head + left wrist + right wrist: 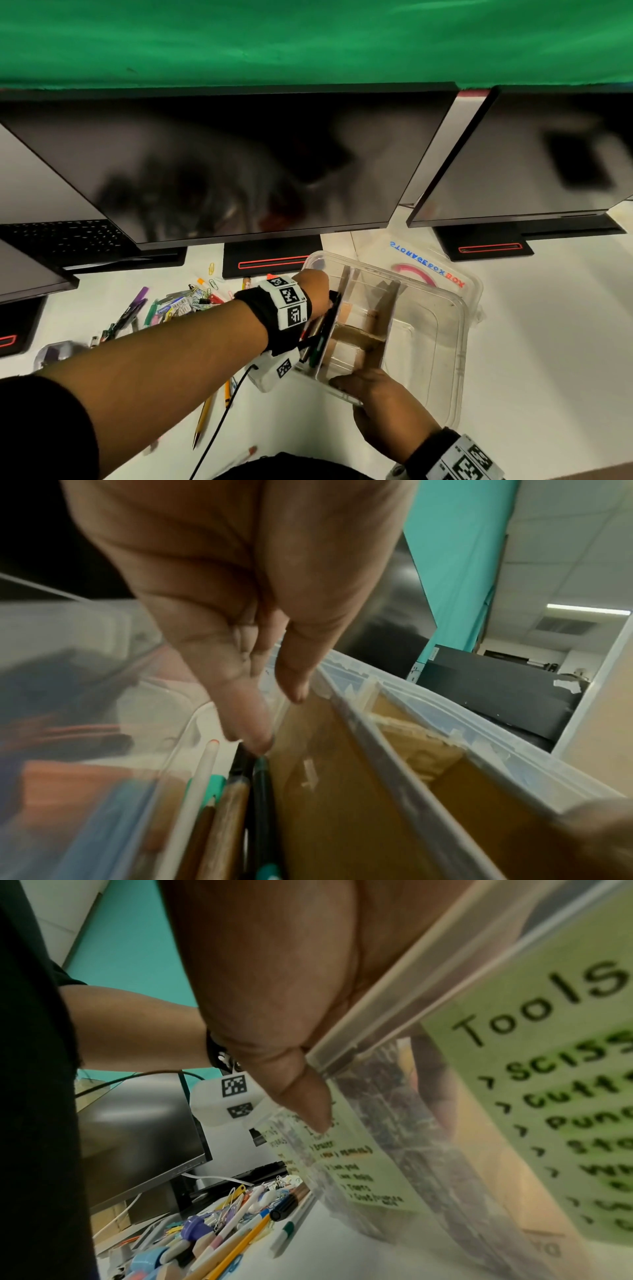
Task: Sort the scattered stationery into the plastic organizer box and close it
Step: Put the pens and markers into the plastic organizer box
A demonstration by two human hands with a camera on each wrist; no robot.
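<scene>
The clear plastic organizer box (424, 329) with brown cardboard dividers (368, 339) stands open on the white desk, and its lid (442, 274) lies back behind it. Several pens and pencils (317, 342) lie in its narrow left compartment. My left hand (318, 291) reaches into that compartment with straight fingers. In the left wrist view one fingertip (258, 741) touches a black pen (240, 761) and holds nothing. My right hand (366, 387) grips the box's near wall, its thumb (308, 1104) outside beside a green paper label (548, 1069).
Loose stationery (171, 305) lies scattered on the desk left of the box: pens, paper clips, erasers. Pencils (205, 414) lie near the front edge, under my left arm. Dark monitors (239, 164) stand close behind the box, with a keyboard (65, 236) at the left.
</scene>
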